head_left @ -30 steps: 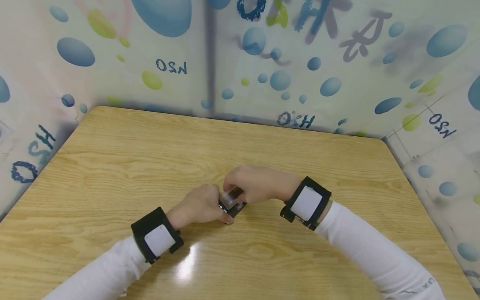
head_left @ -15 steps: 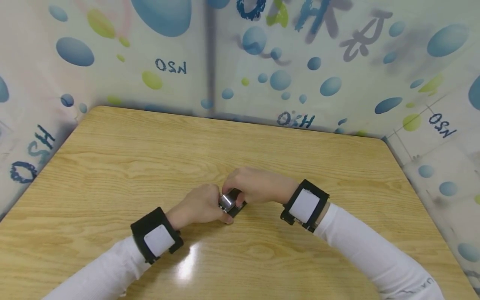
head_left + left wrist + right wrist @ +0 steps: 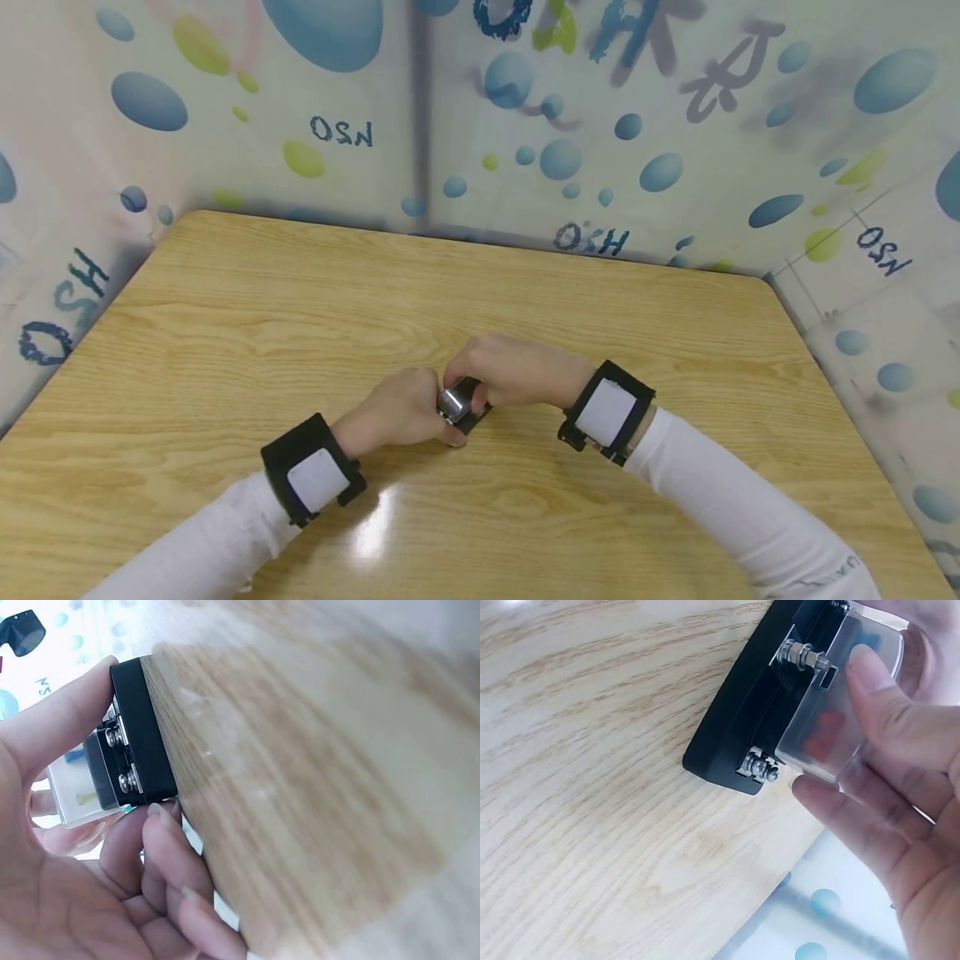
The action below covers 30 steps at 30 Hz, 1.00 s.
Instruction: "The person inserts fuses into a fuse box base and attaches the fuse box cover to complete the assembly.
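Near the table's middle, a small black base (image 3: 472,422) with metal screw terminals carries a clear plastic cover (image 3: 453,405). My left hand (image 3: 405,408) grips the base from the left; in the left wrist view its thumb lies along one end of the black base (image 3: 142,735) and fingers curl at the other. From the right, my right hand (image 3: 517,371) pinches the cover. Seen from the right wrist, thumb and fingers hold the clear cover (image 3: 844,705) against the base, beside the screw terminals (image 3: 759,765). Red and blue patches show through it. The cover's far side is hidden by the fingers.
The wood-grain table (image 3: 300,317) extends around both hands. A patterned wall (image 3: 360,183) with blue and green spots rises behind its far edge. Each wrist wears a black strap with a white patch, such as the left strap (image 3: 311,471).
My right hand and wrist have shifted slightly down and left. The cover, duller and blurred a second ago, now shows a bright glint and lies at a different angle. The left hand stays put.
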{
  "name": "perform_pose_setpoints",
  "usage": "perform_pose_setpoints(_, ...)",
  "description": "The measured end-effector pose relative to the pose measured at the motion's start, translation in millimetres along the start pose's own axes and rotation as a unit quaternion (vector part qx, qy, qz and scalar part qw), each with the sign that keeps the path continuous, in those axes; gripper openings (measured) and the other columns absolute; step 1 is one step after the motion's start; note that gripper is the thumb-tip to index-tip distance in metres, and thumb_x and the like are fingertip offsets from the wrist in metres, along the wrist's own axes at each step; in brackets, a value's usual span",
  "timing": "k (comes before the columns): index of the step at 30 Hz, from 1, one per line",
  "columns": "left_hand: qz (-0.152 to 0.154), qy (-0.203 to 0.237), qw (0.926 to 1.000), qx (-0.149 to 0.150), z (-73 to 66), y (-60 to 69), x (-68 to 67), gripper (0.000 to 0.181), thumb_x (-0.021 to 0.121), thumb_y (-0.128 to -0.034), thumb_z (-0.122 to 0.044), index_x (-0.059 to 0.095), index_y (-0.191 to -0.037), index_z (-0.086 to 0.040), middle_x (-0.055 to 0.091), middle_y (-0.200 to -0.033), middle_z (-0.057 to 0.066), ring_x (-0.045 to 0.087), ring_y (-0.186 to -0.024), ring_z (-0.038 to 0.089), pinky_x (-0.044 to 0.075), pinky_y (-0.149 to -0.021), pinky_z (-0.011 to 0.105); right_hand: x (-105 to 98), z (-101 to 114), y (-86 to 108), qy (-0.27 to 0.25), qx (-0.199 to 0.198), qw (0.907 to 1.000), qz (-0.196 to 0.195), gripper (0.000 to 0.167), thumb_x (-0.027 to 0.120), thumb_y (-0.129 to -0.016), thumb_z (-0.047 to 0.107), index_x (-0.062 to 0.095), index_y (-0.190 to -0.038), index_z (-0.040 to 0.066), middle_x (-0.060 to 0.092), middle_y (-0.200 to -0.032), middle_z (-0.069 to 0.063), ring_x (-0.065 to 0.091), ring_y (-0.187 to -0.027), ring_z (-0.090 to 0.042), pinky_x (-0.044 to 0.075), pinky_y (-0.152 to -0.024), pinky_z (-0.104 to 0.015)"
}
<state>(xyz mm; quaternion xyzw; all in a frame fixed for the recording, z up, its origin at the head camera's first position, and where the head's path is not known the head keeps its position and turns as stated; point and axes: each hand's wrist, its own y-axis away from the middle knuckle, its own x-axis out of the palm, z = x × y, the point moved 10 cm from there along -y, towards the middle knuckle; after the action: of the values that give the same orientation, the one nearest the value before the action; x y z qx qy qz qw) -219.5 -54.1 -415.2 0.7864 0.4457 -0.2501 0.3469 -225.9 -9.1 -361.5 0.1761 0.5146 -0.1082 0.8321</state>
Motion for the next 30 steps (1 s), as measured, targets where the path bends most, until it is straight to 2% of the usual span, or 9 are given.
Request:
perform_pose_setpoints(15, 0.0, 0.006, 0.9999, 0.009, -1.3, 1.0, 0.3, 0.039, 0.088, -0.0676, -0.032, 0.054, -0.061, -0.015, 0.043, -0.054, -0.007, 0.037, -0.049, 0.008, 0.028, -0.047, 0.022, 1.4, -0.9, -2.0, -0.009, 0.003, 0.9999, 0.005, 0.029, 0.075, -0.077, -0.005, 0.073, -0.1, 0.011, 0.074, -0.093, 0.003, 0.063, -0.082, -0.006, 0.052, -0.075, -0.018)
perform_pose_setpoints(24, 0.0, 0.003, 1.0, 0.006, -1.4, 0.5, 0.7, 0.039, 0.089, -0.067, -0.033, 0.054, -0.061, -0.014, 0.045, -0.055, -0.006, 0.039, -0.05, 0.009, 0.03, -0.048, 0.023, 4.9, -4.3, -0.2, 0.001, 0.013, 0.9999, -0.004, 0.028, 0.076, -0.08, -0.002, 0.073, -0.103, 0.012, 0.074, -0.097, 0.003, 0.064, -0.086, -0.006, 0.052, -0.079, -0.02)
perform_pose_setpoints(30, -0.001, 0.003, 1.0, 0.007, -1.5, 2.1, 0.3, 0.039, 0.088, -0.0673, -0.032, 0.053, -0.061, -0.015, 0.044, -0.054, -0.007, 0.037, -0.049, 0.008, 0.028, -0.047, 0.023, 4.6, -3.6, 5.0, 0.01, 0.008, 0.9993, -0.036, 0.029, 0.076, -0.081, 0.002, 0.073, -0.108, 0.012, 0.074, -0.103, 0.002, 0.066, -0.096, -0.009, 0.053, -0.088, -0.025)
